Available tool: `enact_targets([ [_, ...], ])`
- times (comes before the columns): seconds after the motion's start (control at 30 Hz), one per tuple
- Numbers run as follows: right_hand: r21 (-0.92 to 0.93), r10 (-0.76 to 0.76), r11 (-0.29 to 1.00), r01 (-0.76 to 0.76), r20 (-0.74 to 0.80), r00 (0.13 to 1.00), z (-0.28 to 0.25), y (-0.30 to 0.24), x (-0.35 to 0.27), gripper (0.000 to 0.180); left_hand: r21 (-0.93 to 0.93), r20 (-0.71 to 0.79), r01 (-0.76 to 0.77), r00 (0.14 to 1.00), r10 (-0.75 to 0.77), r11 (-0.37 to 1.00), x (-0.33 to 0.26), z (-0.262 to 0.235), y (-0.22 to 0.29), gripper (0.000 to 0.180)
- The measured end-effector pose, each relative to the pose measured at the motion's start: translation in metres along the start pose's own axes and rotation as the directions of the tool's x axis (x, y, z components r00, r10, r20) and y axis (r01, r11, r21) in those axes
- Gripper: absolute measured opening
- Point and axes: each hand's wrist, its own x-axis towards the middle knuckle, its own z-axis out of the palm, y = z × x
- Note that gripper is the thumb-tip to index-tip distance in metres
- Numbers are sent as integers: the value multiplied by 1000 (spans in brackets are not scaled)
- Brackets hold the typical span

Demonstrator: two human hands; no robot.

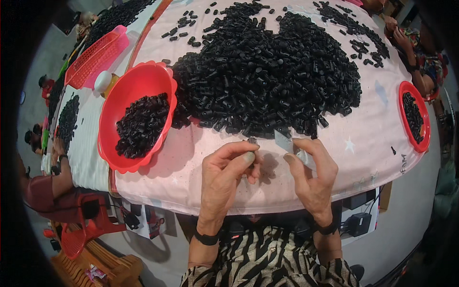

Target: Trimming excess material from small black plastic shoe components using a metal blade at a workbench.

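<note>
My left hand [224, 172] pinches a small black cylindrical plastic piece [252, 140] between thumb and fingertips, above the near part of the table. Just to its right, my right hand [315, 174] grips a flat grey blade [283, 141] with a slanted tip, pointing up and left. A pale, whitish part of it shows below the fingers. The blade and the held piece are apart. Beyond both hands spreads a large heap of similar black plastic pieces [267, 76]. At the left, a red scalloped bowl [109, 131] holds many more of them.
A pink patterned cloth [354, 158] covers the table. Pink and red baskets [95, 60] and a white-capped jar [102, 81] stand beyond the bowl. A red oval tray [424, 143] with black pieces sits at the right edge. Other people's hands [58, 146] work at left and far right.
</note>
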Motion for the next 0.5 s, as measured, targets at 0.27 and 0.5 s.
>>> enact_targets([
  [0.27, 22, -134, 991, 134, 0, 991, 8, 2, 0, 25, 56, -62, 18, 998, -15, 998, 1, 6, -1, 27],
  [0.5, -9, -139, 990, 139, -14, 990, 8, 4, 0, 26, -54, -16, 54, 998, -55, 997, 3, 2, -1, 28],
])
